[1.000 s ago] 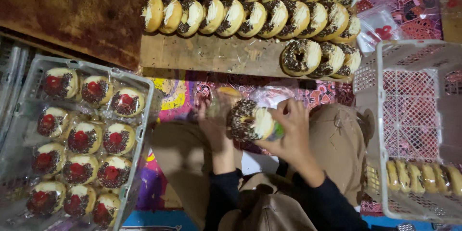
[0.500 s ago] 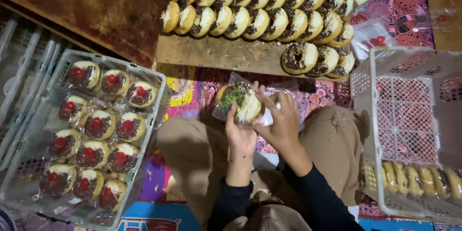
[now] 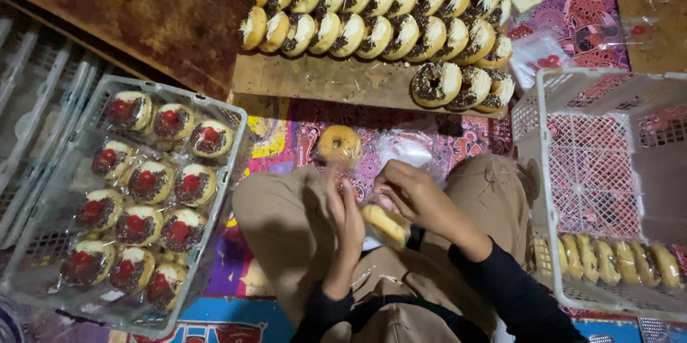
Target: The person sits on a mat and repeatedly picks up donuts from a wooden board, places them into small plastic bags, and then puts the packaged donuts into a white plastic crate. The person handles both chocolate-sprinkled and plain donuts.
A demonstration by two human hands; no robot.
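Note:
My left hand (image 3: 345,207) and my right hand (image 3: 409,189) meet over my lap, both closed around a golden doughnut (image 3: 386,223) that seems to sit in clear wrap. A second doughnut (image 3: 340,144), plain side up, lies on the patterned mat just beyond my knees. Beside it is a crumpled clear plastic bag (image 3: 405,147). Farther out, a wooden board (image 3: 322,80) carries rows of doughnuts (image 3: 379,25) topped with chocolate sprinkles and white shreds.
A grey plastic crate (image 3: 230,171) on my left holds several wrapped doughnuts with red centres. A white plastic crate (image 3: 538,128) on my right has wrapped doughnuts (image 3: 615,261) along its bottom. A dark wooden surface (image 3: 143,14) lies at the upper left.
My hands have dropped from in front of my knees down to my lap. The sprinkled doughnut they held up earlier is gone from them; one doughnut now lies on the mat.

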